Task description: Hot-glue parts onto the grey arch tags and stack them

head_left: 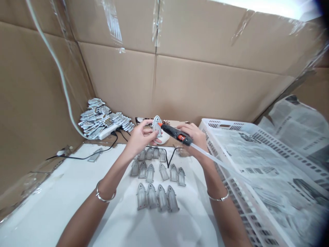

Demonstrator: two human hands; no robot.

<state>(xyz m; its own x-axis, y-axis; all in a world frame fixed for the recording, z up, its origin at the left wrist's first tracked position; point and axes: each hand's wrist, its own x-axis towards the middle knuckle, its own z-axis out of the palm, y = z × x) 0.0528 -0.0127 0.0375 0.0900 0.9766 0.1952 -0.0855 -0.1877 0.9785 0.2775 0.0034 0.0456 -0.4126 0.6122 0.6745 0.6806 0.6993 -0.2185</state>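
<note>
Upright between the thumb and fingers of my left hand (142, 138) is a small grey arch-shaped piece (156, 125). My right hand (193, 136) is wrapped round a black glue gun (173, 133), whose orange nozzle points left and meets or nearly meets the front of that piece. A long translucent glue stick (208, 155) sticks out of the gun's back end. Below my hands, similar grey pieces (150, 173) lie in rows on the white table surface (113, 226). Part of a white round object (163, 138) shows behind my left fingertips.
A heap of similar pieces (95, 118) and a white power strip (108, 131) sit at the back left. One loose piece (95, 155) lies beside a black cable. A white plastic basket (231, 171) with newspaper stands right. Cardboard walls (123, 79) enclose the back and left.
</note>
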